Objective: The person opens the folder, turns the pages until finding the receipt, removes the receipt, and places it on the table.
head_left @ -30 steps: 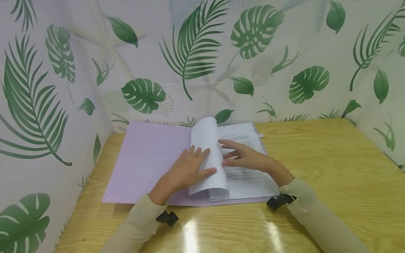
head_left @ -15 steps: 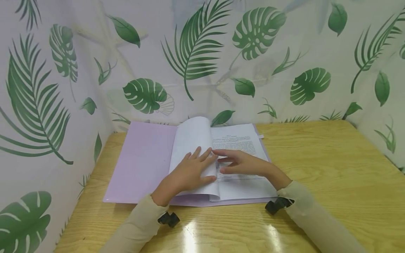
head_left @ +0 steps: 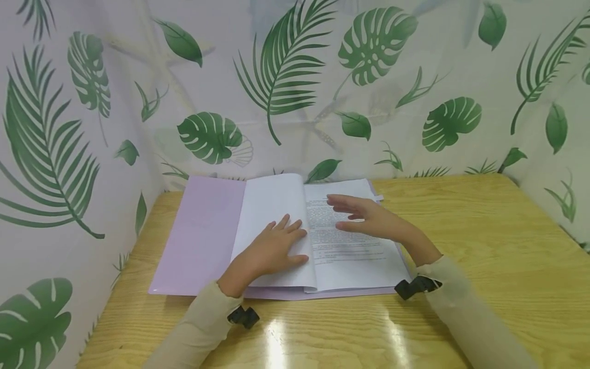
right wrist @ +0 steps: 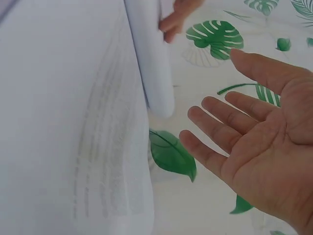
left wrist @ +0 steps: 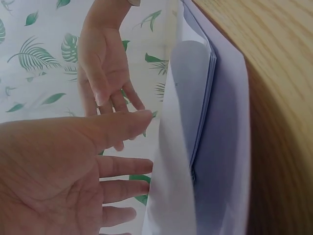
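A lilac folder lies spread on the table with white sheets inside. My left hand, fingers spread, rests on the blank turned sheet over the folder's left side. In the left wrist view, its fingertips meet the paper's surface. My right hand hovers above the printed page on the right side, fingers extended and nothing held. The right wrist view shows that palm apart from the paper, with the bent fold of the turned sheet beyond it.
A wooden table extends to the right and in front of the folder. Behind stands a white backdrop with green leaf prints, and it also borders the left side. A small white tab sticks out at the folder's right edge.
The turned sheet has swung left and flattened onto the folder's left side under my left hand. My right hand has lifted away from it toward the right, uncovering more of the printed page.
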### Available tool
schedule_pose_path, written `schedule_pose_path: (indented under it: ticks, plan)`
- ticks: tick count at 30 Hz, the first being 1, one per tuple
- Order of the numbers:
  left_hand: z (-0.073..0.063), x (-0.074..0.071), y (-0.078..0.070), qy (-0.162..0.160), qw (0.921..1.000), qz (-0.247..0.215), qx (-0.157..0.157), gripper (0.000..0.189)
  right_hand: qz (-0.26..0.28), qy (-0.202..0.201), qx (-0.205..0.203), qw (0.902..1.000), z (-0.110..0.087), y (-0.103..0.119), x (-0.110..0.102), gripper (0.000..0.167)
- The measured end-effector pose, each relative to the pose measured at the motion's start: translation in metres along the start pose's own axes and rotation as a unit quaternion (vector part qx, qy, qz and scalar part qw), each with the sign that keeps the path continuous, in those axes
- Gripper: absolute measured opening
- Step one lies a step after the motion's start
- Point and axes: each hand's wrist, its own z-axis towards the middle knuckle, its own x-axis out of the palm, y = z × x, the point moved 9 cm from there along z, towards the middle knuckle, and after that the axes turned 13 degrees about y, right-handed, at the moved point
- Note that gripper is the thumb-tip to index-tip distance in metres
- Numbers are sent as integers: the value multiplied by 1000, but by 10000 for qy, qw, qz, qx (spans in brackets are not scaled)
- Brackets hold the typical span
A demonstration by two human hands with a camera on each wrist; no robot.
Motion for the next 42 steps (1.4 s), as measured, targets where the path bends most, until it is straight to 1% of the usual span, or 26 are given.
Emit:
schedule_pose_path:
  ticks: [5,9,16,19,24,28,34,38,42]
  plan:
    - [2,0,1,-40,9999,-144,-15,66,-204,-307,204,9991,-11,-6,-18,69]
    - [2,1,1,-60,9997,-249,5,74,-311,-589,423,9969,-20,-12,-32,68]
    - [2,7,5,32,9997,-259,19,92,-483,-1034,685,9911,-31,-28,-53,65]
    - [1,10,10,184,9992,-352,-3,99,-515,-1121,824,9889,-33,-38,-58,65]
    - [2,17,17,645,9959,-554,-300,108,-393,-1094,1030,9879,-37,-56,-60,71]
    - [2,20,20,888,9932,-601,-459,113,-431,-996,1287,9857,-39,-69,-59,77]
    - [2,21,24,975,9922,-620,-472,116,-413,-810,1560,9836,-41,-84,-56,83]
    - [1,19,26,1004,9919,-669,-402,115,-273,-751,1570,9844,-41,-92,-54,86]
    - [2,19,28,1085,9913,-667,-328,116,-156,-721,1531,9854,-41,-93,-53,87]
